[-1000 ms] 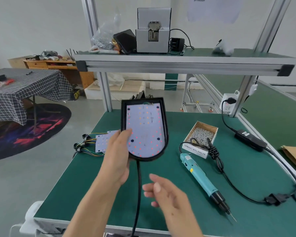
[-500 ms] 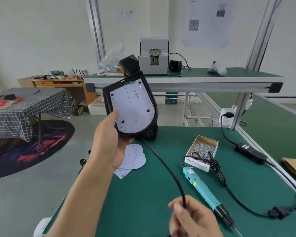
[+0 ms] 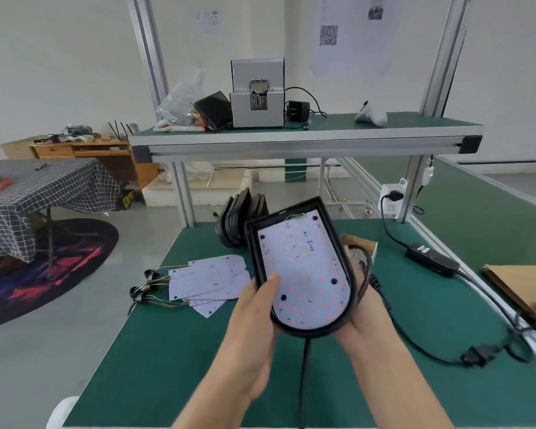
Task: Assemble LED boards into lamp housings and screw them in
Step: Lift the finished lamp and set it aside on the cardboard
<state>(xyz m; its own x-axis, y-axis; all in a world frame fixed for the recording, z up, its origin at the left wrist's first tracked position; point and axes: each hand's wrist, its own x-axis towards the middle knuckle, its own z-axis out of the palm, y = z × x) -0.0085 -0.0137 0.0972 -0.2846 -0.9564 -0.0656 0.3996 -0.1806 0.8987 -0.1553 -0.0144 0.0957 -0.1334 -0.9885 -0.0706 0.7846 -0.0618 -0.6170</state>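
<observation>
Above green bench (image 3: 143, 366), black lamp housing (image 3: 351, 283), white LED board (image 3: 304, 274)

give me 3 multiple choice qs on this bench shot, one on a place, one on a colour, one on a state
1. Where do the loose LED boards lie?
A. left of the held lamp housing
B. on the upper shelf
C. on the checked table

2. What colour is the bench mat?
A. grey
B. green
C. blue

3. How is the lamp housing held?
A. lying flat on the mat
B. by one hand only
C. by both hands

Answers: 1 A, they sit on the mat left of it. 2 B, the mat is green. 3 C, the left hand and right hand grip its sides.
</observation>
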